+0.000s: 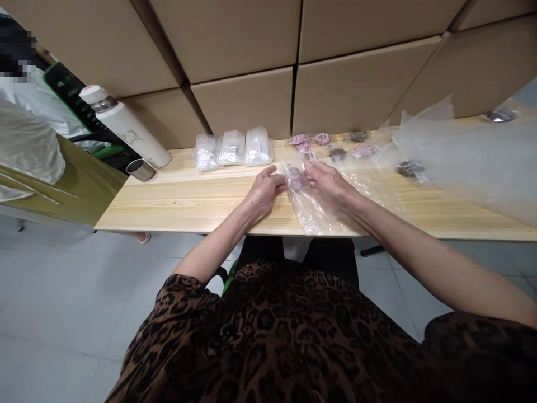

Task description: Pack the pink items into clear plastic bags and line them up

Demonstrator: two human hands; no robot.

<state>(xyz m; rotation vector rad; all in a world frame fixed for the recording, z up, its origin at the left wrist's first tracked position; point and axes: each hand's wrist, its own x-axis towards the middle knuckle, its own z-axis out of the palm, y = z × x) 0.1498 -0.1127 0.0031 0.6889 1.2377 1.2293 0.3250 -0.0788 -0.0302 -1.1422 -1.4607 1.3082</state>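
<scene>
Nearest the camera, both forearms reached out from leopard-print sleeves over the front edge of the pale wooden worktop [176, 198]. The left hand [265, 190] pinched the left edge of a small clear bag [308, 204], its grip clenched on the plastic; the right hand [325, 179] grasped the same bag from the right, fingers curled over a pinkish round piece [295, 178] inside it. The bag lay flat on the worktop between the hands. Farther back sat three filled packets [232, 148] in a row, with loose pink and dark pieces [335, 144] to their right. At far left lay a white flask [126, 127] beside a metal cup [140, 169], with cardboard boxes [247, 101] behind.
</scene>
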